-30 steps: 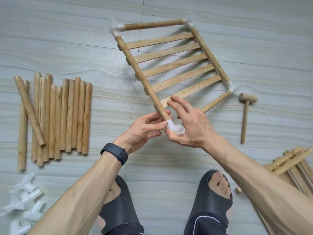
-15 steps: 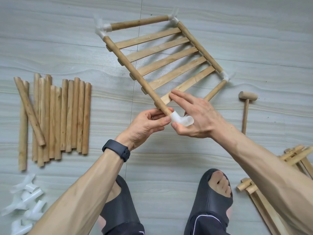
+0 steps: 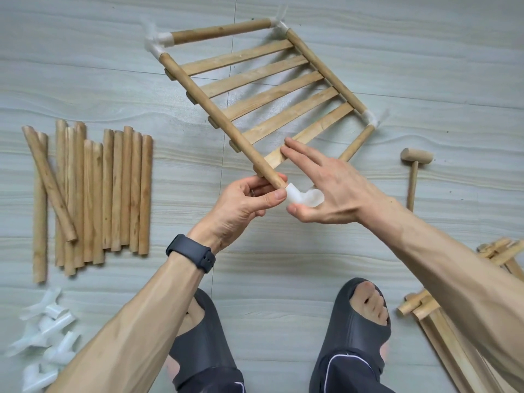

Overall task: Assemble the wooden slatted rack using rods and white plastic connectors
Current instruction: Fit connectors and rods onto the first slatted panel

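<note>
Two hands meet at the near corner of the wooden slatted rack [image 3: 272, 95]. Left hand [image 3: 243, 207] grips the round side rod [image 3: 215, 109] beside a white plastic elbow connector [image 3: 304, 197]; right hand [image 3: 336, 188] has straight fingers, thumb touching it.

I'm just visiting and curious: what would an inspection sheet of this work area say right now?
Surface: grey tiled floor.
Job's things: slatted rack, three corners joined; white connector on its near rod end; loose rods left; spare connectors lower left; wooden mallet right.
Clutter: stacked wooden parts lower right.
Hands: left hand pinches the rack's rod end; right hand, fingers straight, touches the connector.
Cables: nothing seen.
Surroundings: dark slippers, black watch on left wrist.
</note>
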